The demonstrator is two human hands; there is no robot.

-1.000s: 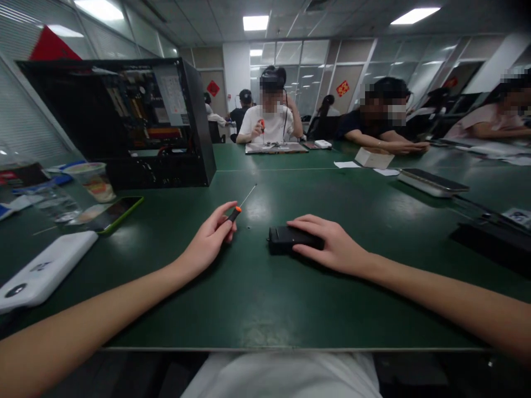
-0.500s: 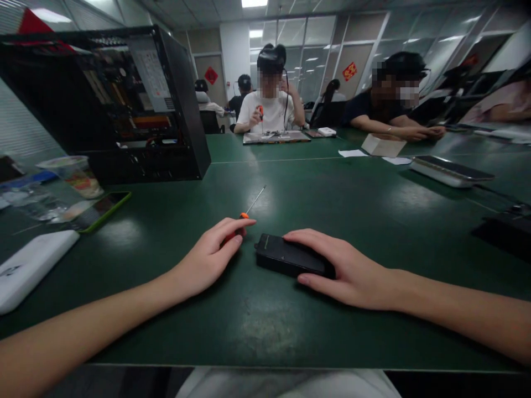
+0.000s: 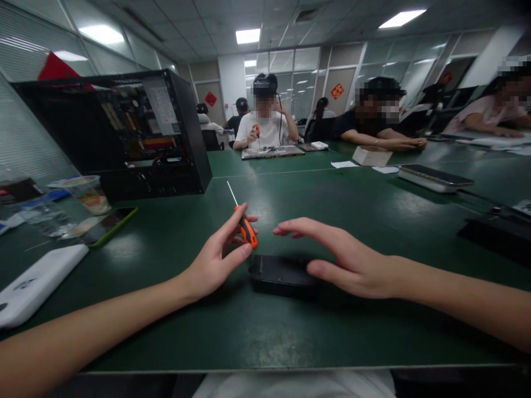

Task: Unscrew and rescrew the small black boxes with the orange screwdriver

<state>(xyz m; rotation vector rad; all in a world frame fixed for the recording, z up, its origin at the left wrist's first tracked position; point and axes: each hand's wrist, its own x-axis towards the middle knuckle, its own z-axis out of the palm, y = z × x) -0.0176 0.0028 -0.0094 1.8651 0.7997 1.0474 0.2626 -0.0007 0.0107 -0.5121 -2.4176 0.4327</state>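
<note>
An orange and black screwdriver (image 3: 248,231) is in my left hand (image 3: 213,257), held between the thumb and fingers, its thin metal shaft pointing up and away from me. My right hand (image 3: 348,257) is open above the right end of a black oblong box-like device (image 3: 280,279), fingers stretched leftward and thumb apart. The device lies flat on the green table (image 3: 232,337), and the right hand hides part of its far end. The gap between the right fingertips and the screwdriver handle is small.
An open black computer case (image 3: 186,132) stands at the back left. Near it are a plastic cup (image 3: 93,196), a green-edged phone (image 3: 114,226) and a white power bank (image 3: 45,282). To the right lie a small box (image 3: 372,156) and a flat device (image 3: 435,177). People sit opposite.
The screwdriver has been raised and its shaft now tilts to the left rather than the right. My right hand has let go of the black device and lifted. The view has tipped upward.
</note>
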